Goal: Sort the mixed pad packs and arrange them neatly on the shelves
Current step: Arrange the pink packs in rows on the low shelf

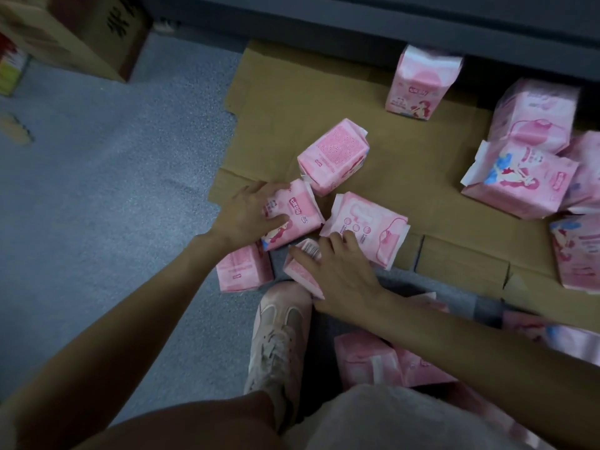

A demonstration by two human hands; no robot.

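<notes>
**A:** Start nearest you. At six o'clock your pale pink laced sneaker (276,345) is planted on the speckled grey floor (97,190), with soft pink plastic pad packs (367,362) heaped beside it, likely the unsorted pile.

**B:** And my hands?

**A:** Your right hand (341,271) lies over a pink pack with a white barcode label (306,254), grip curled round it, fingertips reaching the flat pink pack printed with three small circles (373,228) just past it. Your left hand (250,212), towards nine o'clock, has its grip wrapped over the end of a pink pack showing a cartoon girl (292,216), thumb pressed on its face. I'd say you're gathering like with like, one kind per hand.

**B:** Can you read a brand?

**A:** Only a red label panel with pale characters, too blurred to read. The pack at twelve o'clock from your hands (334,154) shows its back, a block of fine print, also unreadable.

**B:** Farther out?

**A:** All this sits on flattened brown cardboard (406,164). At two o'clock lie tumbled cartoon-girl packs (519,177); one pack stands upright (418,79) against the dark shelf base (357,24), perhaps a started row. At ten o'clock, a brown carton with black characters (97,30), illegible.
</notes>
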